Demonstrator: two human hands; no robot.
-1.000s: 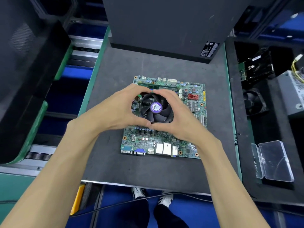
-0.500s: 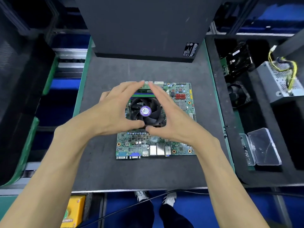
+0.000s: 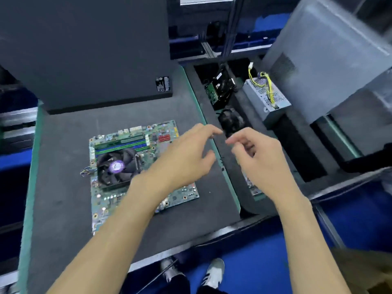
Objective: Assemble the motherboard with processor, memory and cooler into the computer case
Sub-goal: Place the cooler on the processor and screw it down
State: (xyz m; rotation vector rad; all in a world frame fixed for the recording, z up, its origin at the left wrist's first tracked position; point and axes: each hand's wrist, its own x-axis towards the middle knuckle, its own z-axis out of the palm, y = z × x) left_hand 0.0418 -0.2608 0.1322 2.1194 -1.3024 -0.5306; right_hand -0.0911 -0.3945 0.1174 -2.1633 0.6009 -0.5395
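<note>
Motherboard, a green printed circuit board (image 3: 146, 166), lies flat on the dark grey foam mat (image 3: 70, 209), toward its middle and slightly skewed. Its black round fan cooler (image 3: 116, 166) sits on the left half of the board and carries a purple round sticker at the hub; the print on the sticker is too blurred to read. Green and blue memory slots (image 3: 121, 144) run along the board's far side, just behind the cooler. At the far edge of the mat stands the black flat-sided computer case (image 3: 84, 49), with a small white-on-black label near its lower right corner, also unreadable.

The left hand (image 3: 186, 160) hovers above the right part of the board, fingers loosely spread and a little bent, holding nothing and clear of the cooler. The right hand (image 3: 258, 162) is off the mat, over the black foam tray (image 3: 297, 149) to the right, fingers loosely curled around nothing. The two hands are near each other but apart.

Bare mat surrounds the board on the left, near and right sides up to the mat's green rim. In the tray lie a black hard drive (image 3: 222, 85), a dark fan (image 3: 230, 122) and a silver perforated power supply box (image 3: 267, 98) with yellow wires.
</note>
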